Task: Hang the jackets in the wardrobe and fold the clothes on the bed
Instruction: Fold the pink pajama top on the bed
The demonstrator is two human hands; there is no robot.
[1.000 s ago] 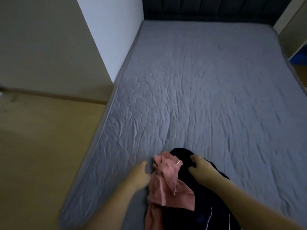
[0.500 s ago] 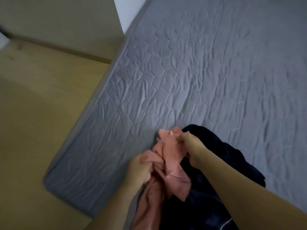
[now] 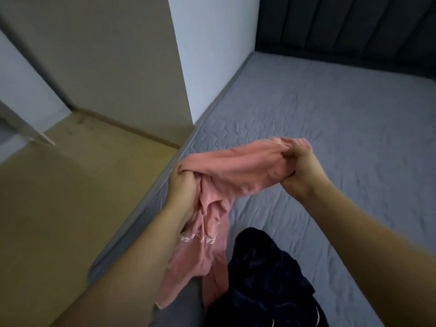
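A pink garment (image 3: 238, 171) is lifted above the grey bed (image 3: 342, 142), stretched between both hands. My left hand (image 3: 182, 187) grips one bunched end near the bed's left edge. My right hand (image 3: 300, 168) grips the other end, higher and to the right. The rest of the pink cloth hangs down along my left forearm, with white lettering showing on it. A dark navy garment (image 3: 266, 279) lies crumpled on the bed's near end, below the pink one.
A dark padded headboard (image 3: 354, 27) runs along the bed's far side. A white wall corner (image 3: 207, 55) and a beige panel (image 3: 106, 55) stand left of the bed. Wooden floor (image 3: 70, 197) lies to the left.
Both hands have raised the pink garment off the navy one and pulled it apart between them. The camera has tilted up and turned left.
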